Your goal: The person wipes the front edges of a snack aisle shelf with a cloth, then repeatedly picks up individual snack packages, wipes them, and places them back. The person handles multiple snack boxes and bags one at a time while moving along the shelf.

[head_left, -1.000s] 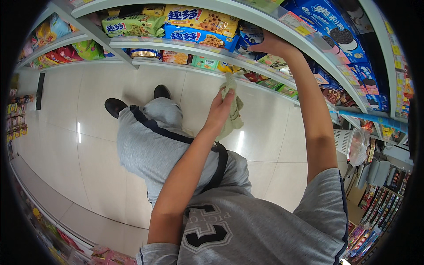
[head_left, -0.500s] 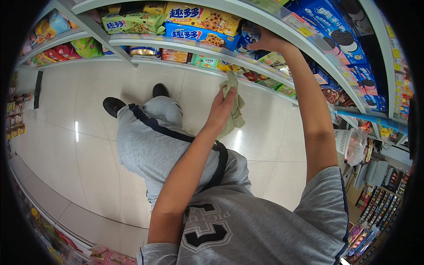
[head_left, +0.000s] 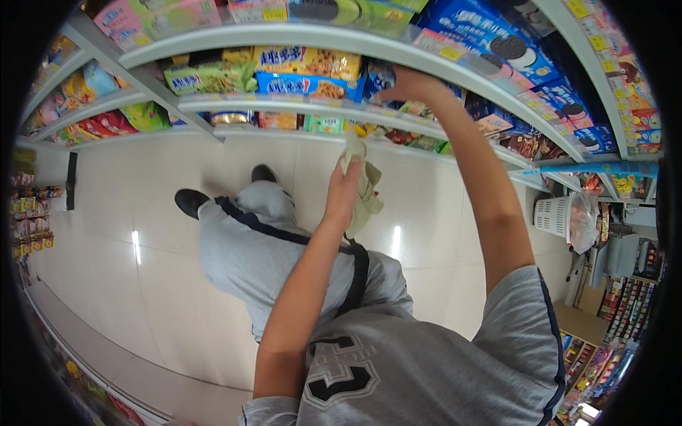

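A crumpled pale green cloth point(head_left: 366, 193) hangs from my left hand point(head_left: 342, 186), whose fingers are closed round it in front of the lower shelves. My right hand point(head_left: 418, 88) reaches into a shelf under the board above. Its thumb lies against a dark blue snack package point(head_left: 379, 79), and its other fingers are partly hidden behind. Just left of that package, a yellow cookie pack point(head_left: 321, 59) rests on top of a blue cookie pack point(head_left: 310, 85). Farther left lies a green snack bag point(head_left: 212, 78).
Boxes of blue sandwich cookies point(head_left: 501, 44) fill the shelf above my right arm. A grey shelf edge point(head_left: 284, 32) runs over my right hand. A white basket point(head_left: 553, 216) stands at the right on the pale tiled floor point(head_left: 92, 241). More shelving lines the lower left.
The view has tilted, so the shelves sit lower and more of the upper shelf shows. My right hand stays at the dark blue package; my left still holds the cloth.
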A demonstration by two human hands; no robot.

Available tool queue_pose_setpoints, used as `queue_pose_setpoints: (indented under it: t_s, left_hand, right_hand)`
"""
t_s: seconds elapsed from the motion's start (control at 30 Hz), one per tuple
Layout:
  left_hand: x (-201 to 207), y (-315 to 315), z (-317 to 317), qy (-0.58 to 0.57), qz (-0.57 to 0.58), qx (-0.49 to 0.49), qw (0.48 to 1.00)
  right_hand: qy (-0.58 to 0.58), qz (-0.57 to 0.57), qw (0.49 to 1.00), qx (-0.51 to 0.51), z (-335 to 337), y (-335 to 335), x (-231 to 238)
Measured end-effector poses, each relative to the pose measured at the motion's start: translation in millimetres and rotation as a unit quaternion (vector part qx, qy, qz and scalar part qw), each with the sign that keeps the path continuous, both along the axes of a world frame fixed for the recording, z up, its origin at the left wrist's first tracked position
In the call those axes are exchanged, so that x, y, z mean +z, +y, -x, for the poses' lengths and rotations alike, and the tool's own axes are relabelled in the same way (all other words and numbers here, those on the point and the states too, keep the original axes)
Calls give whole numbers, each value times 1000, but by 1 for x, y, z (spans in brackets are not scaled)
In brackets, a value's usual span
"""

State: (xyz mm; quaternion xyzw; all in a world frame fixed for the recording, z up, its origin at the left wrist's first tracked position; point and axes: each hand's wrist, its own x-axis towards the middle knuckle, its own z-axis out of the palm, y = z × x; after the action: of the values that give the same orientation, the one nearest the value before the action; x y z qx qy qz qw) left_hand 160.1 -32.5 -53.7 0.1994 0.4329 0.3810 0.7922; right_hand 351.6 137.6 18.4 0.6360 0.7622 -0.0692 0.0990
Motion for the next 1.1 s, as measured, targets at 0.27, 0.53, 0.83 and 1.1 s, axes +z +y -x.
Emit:
queue_pose_setpoints:
  t_s: [0.27, 0.53, 0.83, 1.1]
  left_hand:
    - [29, -9, 16, -129, -24, 101, 986]
    - [87, -57, -24, 84, -409, -122, 900]
    - [122, -76, -35, -23, -263, -122, 957]
    - [178, -43, 3, -101, -399, 62, 909]
  right_hand:
    - [473, -132, 869, 55, 80, -200, -15]
    - [746, -148, 528, -378, 49, -285, 25]
    - [786, -258, 497, -262, 45, -296, 97]
    - [730, -285, 548, -291, 66, -280, 131]
